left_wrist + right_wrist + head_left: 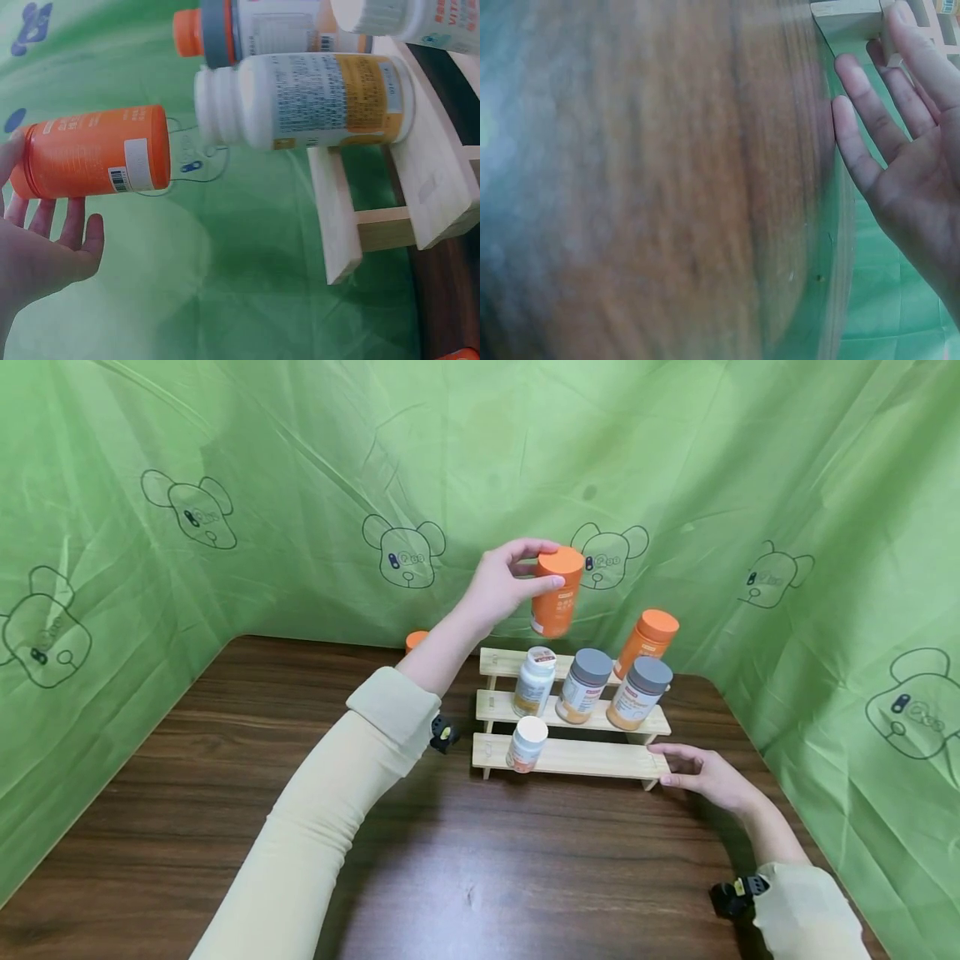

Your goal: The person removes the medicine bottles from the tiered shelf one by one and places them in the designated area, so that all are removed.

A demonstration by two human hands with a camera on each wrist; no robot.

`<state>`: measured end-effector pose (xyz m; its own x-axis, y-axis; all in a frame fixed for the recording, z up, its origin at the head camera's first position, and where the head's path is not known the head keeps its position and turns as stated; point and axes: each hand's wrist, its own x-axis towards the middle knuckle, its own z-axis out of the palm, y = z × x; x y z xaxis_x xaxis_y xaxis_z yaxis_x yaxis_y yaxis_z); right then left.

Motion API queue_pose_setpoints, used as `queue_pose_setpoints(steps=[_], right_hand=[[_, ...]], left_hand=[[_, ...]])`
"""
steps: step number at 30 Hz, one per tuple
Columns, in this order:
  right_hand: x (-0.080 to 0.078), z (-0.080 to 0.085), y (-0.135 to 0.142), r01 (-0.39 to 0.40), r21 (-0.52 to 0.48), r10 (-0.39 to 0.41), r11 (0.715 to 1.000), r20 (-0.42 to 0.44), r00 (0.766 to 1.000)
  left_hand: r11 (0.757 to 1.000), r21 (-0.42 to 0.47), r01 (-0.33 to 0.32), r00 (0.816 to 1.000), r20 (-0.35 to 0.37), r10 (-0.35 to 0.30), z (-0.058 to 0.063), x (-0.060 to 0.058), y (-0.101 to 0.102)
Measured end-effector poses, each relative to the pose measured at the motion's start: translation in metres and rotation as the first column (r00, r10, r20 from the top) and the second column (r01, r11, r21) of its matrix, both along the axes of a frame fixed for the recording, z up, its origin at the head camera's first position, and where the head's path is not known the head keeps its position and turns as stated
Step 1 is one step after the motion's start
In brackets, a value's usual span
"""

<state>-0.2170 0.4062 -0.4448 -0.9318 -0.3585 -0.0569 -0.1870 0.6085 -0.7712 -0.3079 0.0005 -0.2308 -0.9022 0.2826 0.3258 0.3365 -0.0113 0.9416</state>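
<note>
My left hand grips an orange bottle near its lid, thumb in front and fingers behind. The bottle hangs upright in the air above the top tier of a three-tier wooden display rack. In the left wrist view, the orange bottle shows a white barcode label. My right hand pinches the right end of the rack's lowest tier between thumb and fingers. A second orange bottle stands at the right of the top tier, partly hidden by a grey-lidded jar.
On the middle tier, a white bottle and another grey-lidded jar stand beside the first jar. A small white bottle sits at the left of the lowest tier. Behind my left forearm shows an orange lid. Green cloth surrounds the table.
</note>
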Motion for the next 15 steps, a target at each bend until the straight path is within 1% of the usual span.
queue_pose_setpoints(steps=[4, 7, 10, 13, 15], right_hand=[[0.0, 0.001, -0.001, 0.007, -0.001, -0.007, 1.0, 0.002, 1.0], [0.001, 0.0, 0.0, 0.006, 0.009, -0.006, 1.0, -0.008, 1.0], [0.001, -0.001, 0.001, -0.006, 0.012, 0.006, 1.0, -0.013, 1.0], [0.001, -0.003, 0.002, -0.005, 0.003, 0.005, 1.0, -0.007, 1.0], [0.001, -0.002, 0.002, -0.003, 0.003, 0.003, 1.0, -0.008, 1.0]], left_hand=[[1.0, 0.011, 0.003, 1.0, -0.004, -0.003, 0.007, 0.005, -0.007], [1.0, 0.001, 0.007, 1.0, -0.012, -0.007, 0.01, 0.011, -0.014], [1.0, -0.02, 0.002, 0.999, -0.032, -0.002, 0.012, 0.019, -0.022], [0.999, -0.044, -0.012, 0.999, -0.039, 0.01, 0.02, 0.036, -0.032], [0.998, -0.053, -0.02, 0.999, -0.042, 0.018, 0.02, 0.04, -0.038]])
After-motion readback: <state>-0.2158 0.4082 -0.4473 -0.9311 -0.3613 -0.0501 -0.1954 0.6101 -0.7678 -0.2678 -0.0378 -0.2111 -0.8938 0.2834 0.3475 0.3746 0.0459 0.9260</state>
